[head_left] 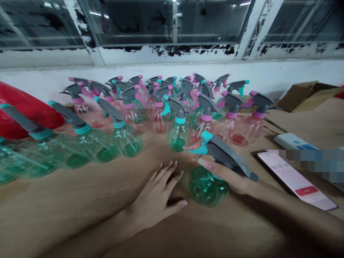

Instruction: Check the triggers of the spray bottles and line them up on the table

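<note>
My right hand (228,173) is wrapped round the neck of a green spray bottle (208,188) with a grey and teal trigger head. That bottle leans a little, its nozzle pointing away to the left. Flat on the tabletop, fingers spread, my left hand (158,197) lies to the left of it and holds nothing. Just beyond both hands stands another green spray bottle (177,138) with a teal collar. A row of green spray bottles (127,141) runs off to the left. Behind, many pink and green spray bottles (161,116) stand close together.
A phone (297,182) with a lit timer screen lies at the right, near a white box (294,142). An open cardboard box (303,96) sits by the wall. At the left is a red bag (27,111). Windows line the wall behind the table.
</note>
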The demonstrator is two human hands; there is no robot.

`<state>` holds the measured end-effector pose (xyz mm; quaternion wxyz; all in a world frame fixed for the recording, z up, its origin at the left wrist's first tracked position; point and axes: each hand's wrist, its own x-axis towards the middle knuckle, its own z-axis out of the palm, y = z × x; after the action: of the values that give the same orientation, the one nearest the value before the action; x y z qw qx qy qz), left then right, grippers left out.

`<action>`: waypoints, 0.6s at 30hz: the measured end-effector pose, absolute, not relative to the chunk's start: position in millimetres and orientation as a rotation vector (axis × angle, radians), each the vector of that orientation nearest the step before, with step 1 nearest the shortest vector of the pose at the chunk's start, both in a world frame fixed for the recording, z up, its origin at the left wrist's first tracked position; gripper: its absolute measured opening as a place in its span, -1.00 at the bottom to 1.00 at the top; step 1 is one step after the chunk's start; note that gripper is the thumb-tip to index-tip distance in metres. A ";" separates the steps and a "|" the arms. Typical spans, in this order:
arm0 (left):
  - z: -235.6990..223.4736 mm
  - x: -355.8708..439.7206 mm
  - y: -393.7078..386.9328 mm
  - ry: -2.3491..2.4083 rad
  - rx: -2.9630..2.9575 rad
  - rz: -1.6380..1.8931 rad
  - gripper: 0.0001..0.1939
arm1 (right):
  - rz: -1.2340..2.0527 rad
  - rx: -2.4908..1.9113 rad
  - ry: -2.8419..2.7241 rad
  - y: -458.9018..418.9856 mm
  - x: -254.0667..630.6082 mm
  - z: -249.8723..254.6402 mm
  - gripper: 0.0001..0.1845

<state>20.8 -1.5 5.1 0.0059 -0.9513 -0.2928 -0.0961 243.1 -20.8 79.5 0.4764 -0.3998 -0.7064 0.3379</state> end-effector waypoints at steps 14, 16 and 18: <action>7.0 21.2 -1.0 -0.934 -2.967 -0.271 -0.32 | 0.798 -1.050 -1.722 -20.6 242.0 79.0 -0.78; 6.6 21.2 -1.1 -0.911 -2.961 -0.272 -0.32 | 0.753 -1.082 -1.726 -21.9 244.1 77.4 -0.81; 6.1 21.1 -1.2 -0.892 -2.958 -0.278 -0.32 | 0.677 -1.105 -1.722 -23.2 246.0 75.5 -0.78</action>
<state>21.1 -1.2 6.1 0.0199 -0.9534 -0.2876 -0.0897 246.0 -23.2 75.5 0.4734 -0.4517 -0.7039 0.2765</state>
